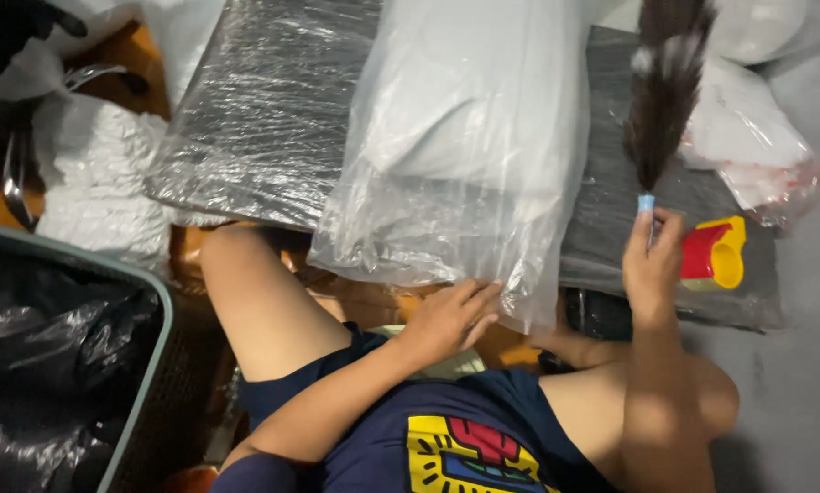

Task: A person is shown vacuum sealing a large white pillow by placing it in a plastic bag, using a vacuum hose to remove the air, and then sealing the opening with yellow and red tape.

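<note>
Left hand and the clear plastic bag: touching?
Touching. The head view shows the left hand with its fingers laid flat on the lower edge of the clear plastic bag, no gap between them. The right hand holds a dark feather duster.

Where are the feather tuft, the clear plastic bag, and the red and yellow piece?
feather tuft (663,100), head view, mid plume.
clear plastic bag (464,146), head view, upper middle.
red and yellow piece (713,253), head view, its body.
</note>
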